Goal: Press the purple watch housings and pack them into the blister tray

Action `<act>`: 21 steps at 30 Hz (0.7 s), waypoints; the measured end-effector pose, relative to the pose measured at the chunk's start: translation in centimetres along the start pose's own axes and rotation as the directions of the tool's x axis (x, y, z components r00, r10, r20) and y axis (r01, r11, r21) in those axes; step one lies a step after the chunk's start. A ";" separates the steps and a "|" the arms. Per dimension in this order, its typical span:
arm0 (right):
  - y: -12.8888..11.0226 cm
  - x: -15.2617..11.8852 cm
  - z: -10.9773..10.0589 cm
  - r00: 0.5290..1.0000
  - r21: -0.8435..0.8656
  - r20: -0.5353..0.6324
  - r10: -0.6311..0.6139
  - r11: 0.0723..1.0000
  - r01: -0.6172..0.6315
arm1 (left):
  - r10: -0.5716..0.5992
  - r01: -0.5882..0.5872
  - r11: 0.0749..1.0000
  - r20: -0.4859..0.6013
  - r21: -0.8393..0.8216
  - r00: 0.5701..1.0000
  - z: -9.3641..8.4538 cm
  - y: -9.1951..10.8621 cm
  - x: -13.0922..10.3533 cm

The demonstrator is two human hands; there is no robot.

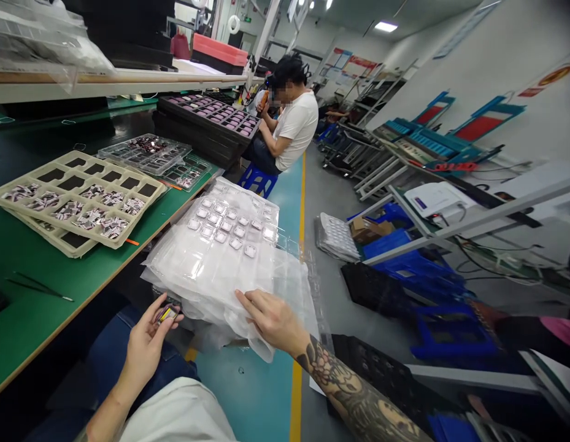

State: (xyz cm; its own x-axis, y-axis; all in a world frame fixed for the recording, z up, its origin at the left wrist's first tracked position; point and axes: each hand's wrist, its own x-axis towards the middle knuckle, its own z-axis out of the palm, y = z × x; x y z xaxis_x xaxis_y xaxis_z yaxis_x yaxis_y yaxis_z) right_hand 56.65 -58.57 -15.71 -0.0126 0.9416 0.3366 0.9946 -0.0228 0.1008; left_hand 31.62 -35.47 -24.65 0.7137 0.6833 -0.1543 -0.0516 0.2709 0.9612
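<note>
Between the fingertips of my left hand (151, 331) is a small electronic part (167, 312) with a yellow patch and dark edges. My right hand (269, 316) rests at the front edge of a stack of clear plastic trays and white film (220, 270), fingers bent over the film; whether they pinch it is hard to tell. Several small square white pieces (235, 244) sit in the top tray's pockets, toward its far side. The stack stands beside the green bench, to the right of my left hand.
The green bench (96, 270) holds a cream tray (59, 218) of small parts, a clear tray (146, 153) and tweezers (40, 286). Black trays (206, 132) stand farther back. A person in white (296, 126) sits beyond. Blue crates (404, 264) and racks are at right.
</note>
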 end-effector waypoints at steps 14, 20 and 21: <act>12.0 7.6 -0.1 0.685 -0.002 0.083 0.724 0.687 -0.727 | -0.152 0.153 0.988 -0.208 -0.009 0.966 -0.7 6.3 -4.7; 19.5 12.5 1.6 0.537 -0.056 0.237 0.810 0.563 -0.824 | -0.129 0.181 0.961 -0.242 0.209 0.962 -3.5 12.1 -4.3; 19.8 12.8 1.5 0.529 -0.056 0.240 0.814 0.556 -0.830 | -0.125 0.185 0.957 -0.259 0.223 0.958 -3.9 13.3 -4.2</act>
State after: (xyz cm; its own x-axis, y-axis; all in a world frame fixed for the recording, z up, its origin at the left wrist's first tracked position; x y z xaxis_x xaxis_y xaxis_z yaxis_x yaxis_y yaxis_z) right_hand 76.29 -46.47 -10.80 0.8276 0.5602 0.0357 0.5574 -0.8125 -0.1710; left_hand 25.20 -32.06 -12.16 0.5088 0.7962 -0.3273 0.2387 0.2349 0.9423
